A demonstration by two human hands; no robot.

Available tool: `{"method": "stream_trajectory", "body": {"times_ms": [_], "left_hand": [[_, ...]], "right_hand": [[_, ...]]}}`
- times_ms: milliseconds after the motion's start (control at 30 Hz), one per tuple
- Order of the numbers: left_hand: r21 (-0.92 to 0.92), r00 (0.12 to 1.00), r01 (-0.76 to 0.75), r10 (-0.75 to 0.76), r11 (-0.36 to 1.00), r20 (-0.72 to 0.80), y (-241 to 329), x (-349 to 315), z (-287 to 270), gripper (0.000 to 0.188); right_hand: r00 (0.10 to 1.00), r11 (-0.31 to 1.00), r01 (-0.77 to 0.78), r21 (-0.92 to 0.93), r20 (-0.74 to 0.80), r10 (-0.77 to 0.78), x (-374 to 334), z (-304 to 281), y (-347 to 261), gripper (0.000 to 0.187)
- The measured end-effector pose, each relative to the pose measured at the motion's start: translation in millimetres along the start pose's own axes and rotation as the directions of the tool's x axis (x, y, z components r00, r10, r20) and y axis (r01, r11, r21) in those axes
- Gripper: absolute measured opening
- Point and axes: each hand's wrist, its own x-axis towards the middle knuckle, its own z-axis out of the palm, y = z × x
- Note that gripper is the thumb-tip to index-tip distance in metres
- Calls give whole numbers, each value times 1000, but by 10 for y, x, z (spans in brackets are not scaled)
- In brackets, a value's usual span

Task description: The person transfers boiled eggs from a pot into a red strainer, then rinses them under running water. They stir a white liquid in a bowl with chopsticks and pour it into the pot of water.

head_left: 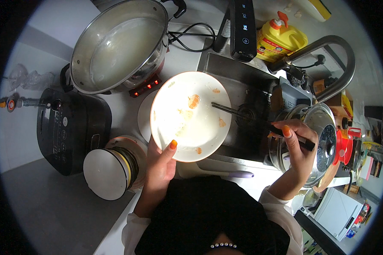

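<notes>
My left hand (161,163) grips the near rim of a white plate (195,131) with its thumb over the edge. Orange patterns and small yellowish smears show on the plate, which is held at the sink's left side. In my right hand (300,142) is a pair of dark chopsticks (259,121), closed in the fingers at the thick end. Their thin tips reach over the plate's right part; I cannot tell whether they touch it. Beneath lies the black sink (238,68), partly hidden by the plate.
A steel pot (123,51) of cloudy liquid stands back left, above red lights. Left are a black rice cooker (72,131) and stacked dishes (106,174). A yellow pump bottle (281,40) and curved faucet (349,55) stand back right. Glass-lidded pots (323,144) crowd the right.
</notes>
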Motion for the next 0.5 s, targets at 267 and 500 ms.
{"method": "stream_trajectory", "body": {"times_ms": [267,500], "left_hand": [[15,998,47,-48,999,36,130,-74,31,55],[55,995,102,-102,993,-11,193,-110,109,53]], "right_hand": [[986,979,-164,119,50,159,-48,-159,140,21],[970,962,-223,160,-62,235,25,-171,323,24]]}}
